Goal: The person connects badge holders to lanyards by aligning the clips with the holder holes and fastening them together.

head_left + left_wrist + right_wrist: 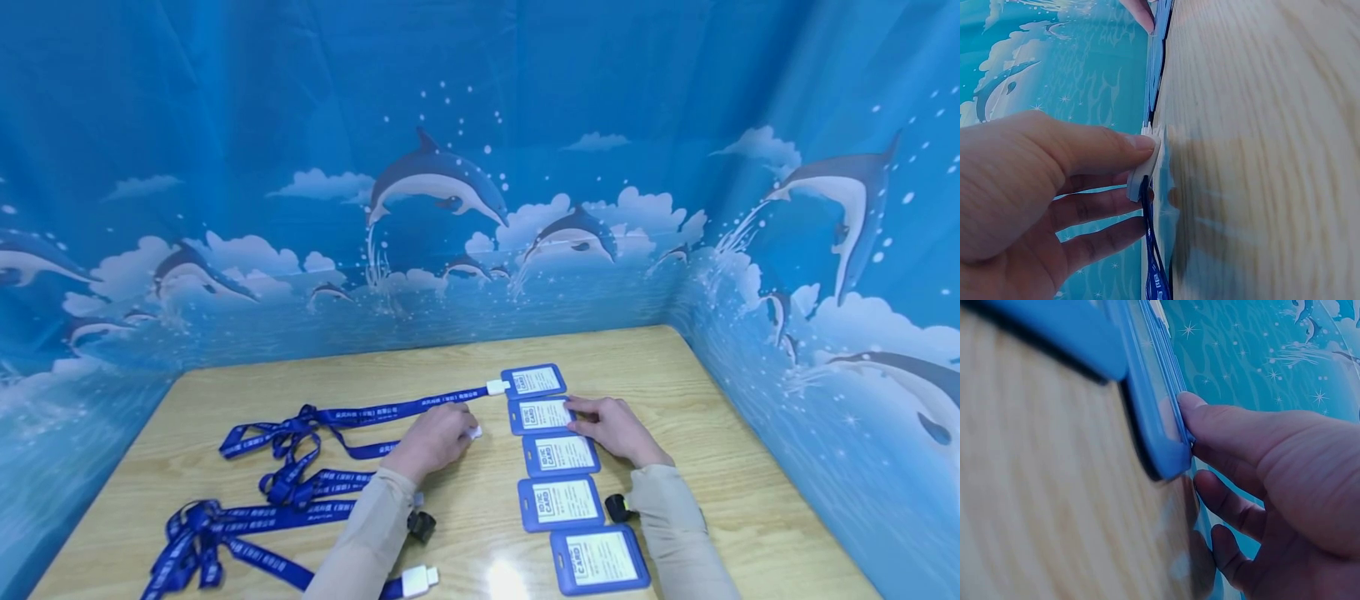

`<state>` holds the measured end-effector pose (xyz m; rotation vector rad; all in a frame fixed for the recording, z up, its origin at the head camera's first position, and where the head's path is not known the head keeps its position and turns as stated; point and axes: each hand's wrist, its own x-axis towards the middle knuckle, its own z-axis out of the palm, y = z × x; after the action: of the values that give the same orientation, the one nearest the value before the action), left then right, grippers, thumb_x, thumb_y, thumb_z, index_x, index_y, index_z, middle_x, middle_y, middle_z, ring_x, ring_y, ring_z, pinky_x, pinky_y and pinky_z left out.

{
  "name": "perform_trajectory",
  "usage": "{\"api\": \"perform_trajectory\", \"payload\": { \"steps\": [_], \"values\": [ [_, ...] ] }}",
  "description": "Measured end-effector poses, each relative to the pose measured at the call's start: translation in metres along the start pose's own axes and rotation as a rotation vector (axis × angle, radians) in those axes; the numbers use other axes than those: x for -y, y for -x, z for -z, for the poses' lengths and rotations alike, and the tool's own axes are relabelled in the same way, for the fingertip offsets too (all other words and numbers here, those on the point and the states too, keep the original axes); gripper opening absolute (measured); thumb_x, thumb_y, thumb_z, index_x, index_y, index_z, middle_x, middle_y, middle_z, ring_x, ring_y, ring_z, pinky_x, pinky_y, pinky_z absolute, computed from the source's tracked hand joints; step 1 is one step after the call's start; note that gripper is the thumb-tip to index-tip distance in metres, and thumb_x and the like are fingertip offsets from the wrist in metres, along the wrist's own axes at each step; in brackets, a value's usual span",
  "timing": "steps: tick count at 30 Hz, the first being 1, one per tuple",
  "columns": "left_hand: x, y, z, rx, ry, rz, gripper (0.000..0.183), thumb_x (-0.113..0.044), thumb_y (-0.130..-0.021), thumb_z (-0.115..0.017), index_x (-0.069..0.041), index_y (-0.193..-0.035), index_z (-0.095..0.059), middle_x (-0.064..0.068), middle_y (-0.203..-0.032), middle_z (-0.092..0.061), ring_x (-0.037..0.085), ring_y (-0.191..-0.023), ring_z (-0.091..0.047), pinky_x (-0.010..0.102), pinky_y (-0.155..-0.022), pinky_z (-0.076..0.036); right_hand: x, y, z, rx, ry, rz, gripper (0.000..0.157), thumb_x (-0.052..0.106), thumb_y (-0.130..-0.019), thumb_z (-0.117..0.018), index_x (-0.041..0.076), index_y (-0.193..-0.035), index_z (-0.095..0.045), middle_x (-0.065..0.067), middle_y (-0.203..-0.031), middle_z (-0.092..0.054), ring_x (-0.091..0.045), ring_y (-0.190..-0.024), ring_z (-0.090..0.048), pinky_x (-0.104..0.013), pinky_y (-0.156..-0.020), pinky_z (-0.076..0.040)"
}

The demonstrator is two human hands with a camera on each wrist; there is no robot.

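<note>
My left hand [437, 437] pinches the white plastic clip [1143, 165] of a blue lanyard between thumb and fingers, just above the wooden table. From that clip the strap [1155, 275] trails away in the left wrist view. My right hand [615, 429] holds the right end of a blue badge holder [542, 415], second from the far end of a column. Its thumb lies against the holder's edge in the right wrist view. The held clip is left of this holder, apart from it. At the far end, another lanyard's white clip [497, 387] meets the slotted end of a badge holder [536, 381].
Nearer me in the column lie more badge holders [561, 504]. Bundled blue lanyards [296, 483] cover the table's left side, one with its white clip [417, 581] near the front. A dolphin-printed curtain [450, 300] stands behind the table [697, 433] and along its right side.
</note>
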<state>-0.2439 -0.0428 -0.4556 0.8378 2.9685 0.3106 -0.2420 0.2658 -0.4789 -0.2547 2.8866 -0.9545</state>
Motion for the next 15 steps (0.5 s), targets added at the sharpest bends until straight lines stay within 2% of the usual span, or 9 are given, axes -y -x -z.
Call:
{"api": "perform_trajectory", "payload": {
  "steps": [15],
  "values": [
    [-0.0003,0.0008,0.0009,-0.012,0.000,-0.017,0.022,-0.017,-0.093,-0.073,-0.013,-0.114,-0.076,0.004,-0.120,-0.071,0.022,-0.112,-0.067,0.037,-0.100,-0.056,-0.0015,-0.0006,-0.0013,-0.002,-0.004,-0.012,0.042,0.027,-0.095,-0.071,0.017,-0.136,-0.065,-0.011,-0.148,-0.055,-0.040,-0.138,-0.047,-0.057,-0.113,-0.042]
  ]
}}
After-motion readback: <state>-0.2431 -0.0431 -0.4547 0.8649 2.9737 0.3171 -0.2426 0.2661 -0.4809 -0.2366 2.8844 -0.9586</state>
